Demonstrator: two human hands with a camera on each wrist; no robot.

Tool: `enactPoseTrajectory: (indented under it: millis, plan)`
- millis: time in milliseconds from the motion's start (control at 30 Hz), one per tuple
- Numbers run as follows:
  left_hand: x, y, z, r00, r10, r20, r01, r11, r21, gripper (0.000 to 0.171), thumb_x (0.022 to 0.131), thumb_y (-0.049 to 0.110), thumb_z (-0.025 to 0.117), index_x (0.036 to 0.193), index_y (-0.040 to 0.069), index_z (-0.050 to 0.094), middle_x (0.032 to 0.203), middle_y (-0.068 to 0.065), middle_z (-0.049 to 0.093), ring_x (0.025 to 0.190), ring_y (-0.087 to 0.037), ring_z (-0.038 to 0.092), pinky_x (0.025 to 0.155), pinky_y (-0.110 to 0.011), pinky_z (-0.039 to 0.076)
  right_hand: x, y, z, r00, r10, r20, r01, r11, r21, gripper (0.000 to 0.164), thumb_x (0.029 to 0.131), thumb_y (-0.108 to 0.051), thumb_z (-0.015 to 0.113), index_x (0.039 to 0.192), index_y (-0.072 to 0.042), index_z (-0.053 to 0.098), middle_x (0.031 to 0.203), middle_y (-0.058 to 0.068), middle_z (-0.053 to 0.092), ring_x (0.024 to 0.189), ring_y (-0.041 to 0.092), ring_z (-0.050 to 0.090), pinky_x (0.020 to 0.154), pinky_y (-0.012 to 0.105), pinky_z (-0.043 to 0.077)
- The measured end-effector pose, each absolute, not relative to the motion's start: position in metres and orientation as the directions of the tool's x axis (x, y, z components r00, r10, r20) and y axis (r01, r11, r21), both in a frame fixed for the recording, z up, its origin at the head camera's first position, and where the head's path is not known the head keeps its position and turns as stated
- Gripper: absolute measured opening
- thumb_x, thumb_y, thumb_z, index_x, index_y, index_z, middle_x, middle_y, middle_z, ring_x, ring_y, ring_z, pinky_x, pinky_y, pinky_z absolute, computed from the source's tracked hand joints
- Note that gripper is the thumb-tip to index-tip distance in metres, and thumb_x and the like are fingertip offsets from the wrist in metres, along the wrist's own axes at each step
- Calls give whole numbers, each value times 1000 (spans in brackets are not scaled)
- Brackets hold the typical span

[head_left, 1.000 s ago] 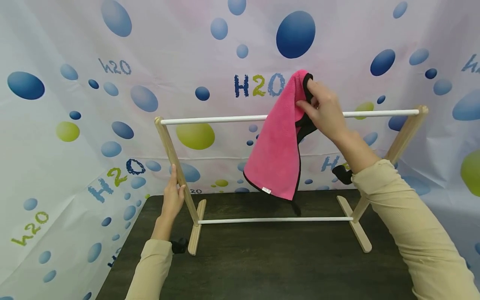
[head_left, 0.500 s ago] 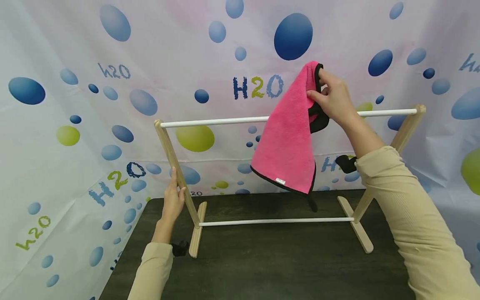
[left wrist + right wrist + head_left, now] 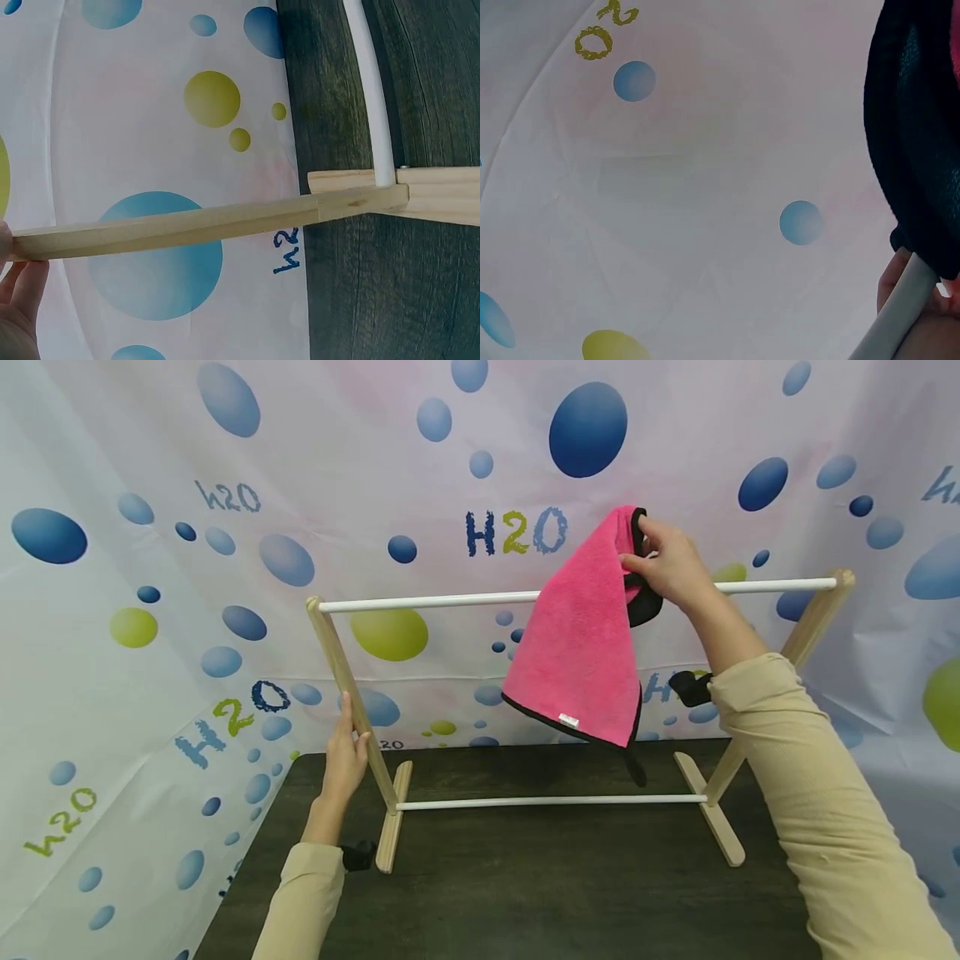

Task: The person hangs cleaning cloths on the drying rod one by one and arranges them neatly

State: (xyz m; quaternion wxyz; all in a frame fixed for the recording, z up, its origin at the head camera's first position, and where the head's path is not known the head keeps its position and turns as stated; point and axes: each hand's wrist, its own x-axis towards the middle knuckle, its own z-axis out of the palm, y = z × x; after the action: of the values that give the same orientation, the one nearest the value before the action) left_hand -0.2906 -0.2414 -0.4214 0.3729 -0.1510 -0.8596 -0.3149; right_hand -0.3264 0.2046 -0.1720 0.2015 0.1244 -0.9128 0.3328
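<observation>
My right hand point(image 3: 671, 562) pinches the gathered top of a pink cloth point(image 3: 573, 643) with black edging and a small white tag. The cloth hangs in front of the rack's white top rail point(image 3: 435, 602) and covers part of it; whether any of it lies behind the rail I cannot tell. In the right wrist view the cloth's dark edge point(image 3: 911, 150) is beside the white rail point(image 3: 900, 315), with fingers partly hidden there. My left hand point(image 3: 343, 764) holds the rack's left wooden post point(image 3: 337, 664) between thumb and fingers; the left wrist view shows its fingertips point(image 3: 30, 285) against that post.
A white lower rail point(image 3: 551, 801) joins the two wooden feet on the dark table point(image 3: 510, 885). The right post point(image 3: 813, 618) stands behind my right forearm. A curtain point(image 3: 337, 460) printed with bubbles and H2O hangs behind and at the left.
The right hand moved right and up with the cloth, then lowered it slightly toward the top rail. The left hand stays at the post.
</observation>
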Motion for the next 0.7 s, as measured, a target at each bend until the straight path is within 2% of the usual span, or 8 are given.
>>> enactPoseTrajectory:
  millis: [200, 300, 433, 533, 700]
  plan:
    - [-287, -240, -419, -701, -12, 713, 475, 739, 478, 82, 82, -17, 53, 148, 10, 11, 123, -38, 42, 103, -50, 49, 69, -54, 48, -325, 203, -172, -906, -87, 414, -335, 746, -575, 52, 92, -17, 53, 139, -3, 35, 98, 24, 52, 88, 30, 47, 61, 19, 38]
    - [-284, -237, -417, -714, -16, 699, 477, 720, 504, 82, 82, -19, 52, 148, 9, 10, 126, -37, 38, 105, -51, 48, 69, -54, 49, -325, 203, -173, -904, -83, 420, -336, 745, -576, 49, 92, -17, 53, 136, -3, 39, 98, 23, 51, 89, 31, 47, 62, 20, 38]
    - [-280, -233, -415, -746, -26, 665, 474, 680, 559, 80, 83, -18, 50, 147, 7, 9, 132, -35, 33, 111, -50, 44, 74, -53, 49, -325, 203, -174, -896, -75, 438, -345, 740, -578, 35, 91, -16, 54, 121, 0, 45, 94, 22, 51, 87, 30, 46, 60, 21, 38]
    - [-276, -230, -416, -763, -48, 644, 463, 655, 597, 78, 84, -15, 51, 147, 6, 10, 134, -33, 31, 114, -48, 42, 78, -54, 47, -325, 203, -175, -894, -71, 443, -346, 737, -581, 33, 91, -16, 54, 119, 0, 46, 94, 22, 51, 86, 30, 46, 60, 22, 38]
    - [-266, -220, -421, -767, -102, 634, 430, 651, 625, 76, 84, -12, 54, 146, 6, 16, 132, -31, 33, 114, -46, 41, 78, -56, 47, -326, 205, -175, -894, -70, 442, -346, 734, -584, 38, 91, -16, 54, 125, -1, 45, 96, 23, 51, 88, 30, 47, 60, 21, 38]
